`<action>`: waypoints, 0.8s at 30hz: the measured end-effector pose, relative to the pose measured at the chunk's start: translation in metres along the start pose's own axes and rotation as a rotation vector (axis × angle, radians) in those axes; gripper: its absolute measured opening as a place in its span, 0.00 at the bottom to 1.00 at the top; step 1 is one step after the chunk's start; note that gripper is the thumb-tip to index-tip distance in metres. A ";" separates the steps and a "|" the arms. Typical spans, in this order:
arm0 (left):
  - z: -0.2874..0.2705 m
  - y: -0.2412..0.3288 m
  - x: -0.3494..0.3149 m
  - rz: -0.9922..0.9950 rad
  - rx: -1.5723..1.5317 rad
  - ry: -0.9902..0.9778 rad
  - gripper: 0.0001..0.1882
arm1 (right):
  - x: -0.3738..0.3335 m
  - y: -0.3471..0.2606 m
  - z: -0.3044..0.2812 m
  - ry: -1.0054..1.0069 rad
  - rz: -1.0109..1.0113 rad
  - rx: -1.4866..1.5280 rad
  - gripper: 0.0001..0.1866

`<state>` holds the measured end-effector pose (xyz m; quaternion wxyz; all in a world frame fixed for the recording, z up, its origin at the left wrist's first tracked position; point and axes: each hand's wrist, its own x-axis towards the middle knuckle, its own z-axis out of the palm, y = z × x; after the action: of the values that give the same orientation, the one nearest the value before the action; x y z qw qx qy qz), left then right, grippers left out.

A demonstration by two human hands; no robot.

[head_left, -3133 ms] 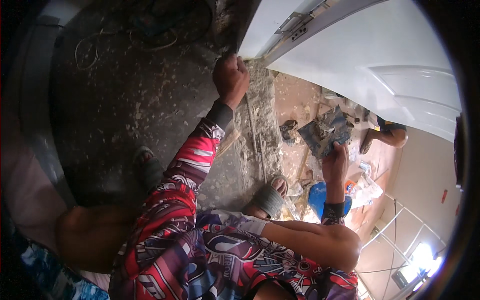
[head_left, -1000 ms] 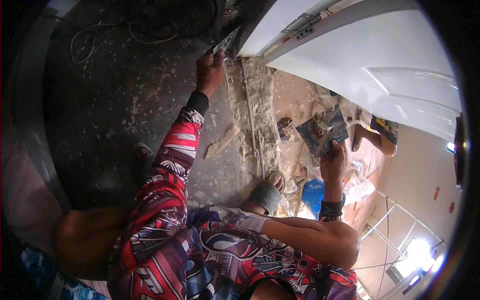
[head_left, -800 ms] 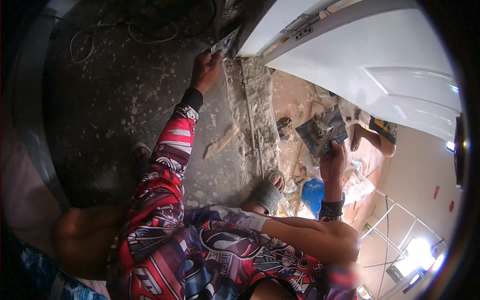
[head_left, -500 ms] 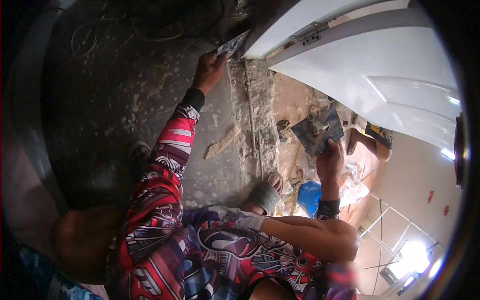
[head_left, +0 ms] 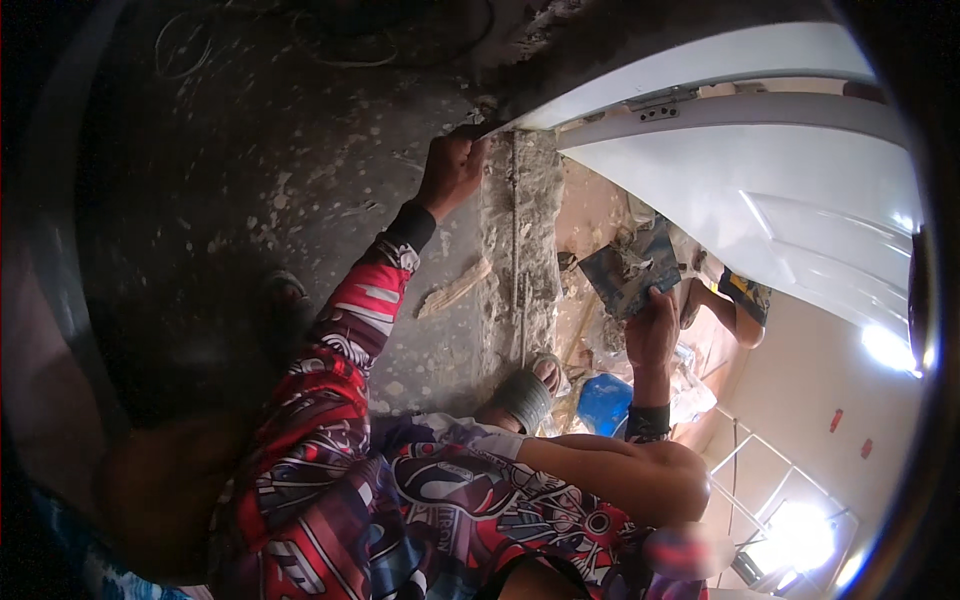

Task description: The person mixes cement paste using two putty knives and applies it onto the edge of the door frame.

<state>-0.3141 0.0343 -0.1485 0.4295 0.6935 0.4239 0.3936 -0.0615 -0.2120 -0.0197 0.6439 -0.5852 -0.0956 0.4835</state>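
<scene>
My left hand (head_left: 452, 172) is closed at the lower end of the white door frame (head_left: 600, 85), beside the rough wall edge. It grips a flat scraper, now almost hidden by the fingers and the shadow there. My right hand (head_left: 653, 328) pinches the near corner of a dark, flat square board (head_left: 618, 282). A lump of grey putty-like paste (head_left: 634, 262) lies on top of the board. The board is held off the floor, right of the broken strip of concrete.
A white panelled door (head_left: 760, 180) stands at upper right, hinged to the frame. A wood scrap (head_left: 455, 287) lies on the stained grey floor (head_left: 340, 240). A blue plastic thing (head_left: 605, 403) and rubble are near my right wrist. Another person's leg (head_left: 715, 308) shows beyond the board.
My left hand has come in against the frame's end, and the scraper blade, plain to see before, is now mostly out of sight. The view has shifted slightly; my right hand still holds the board.
</scene>
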 end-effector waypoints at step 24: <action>-0.033 0.135 -0.008 0.542 -0.428 -0.547 0.21 | -0.003 0.018 0.057 -0.249 0.437 0.528 0.24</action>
<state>-0.3125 -0.0013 -0.0138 0.5412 0.7537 0.0064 0.3728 -0.1113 -0.1792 -0.0168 0.6378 -0.3422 0.0822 0.6851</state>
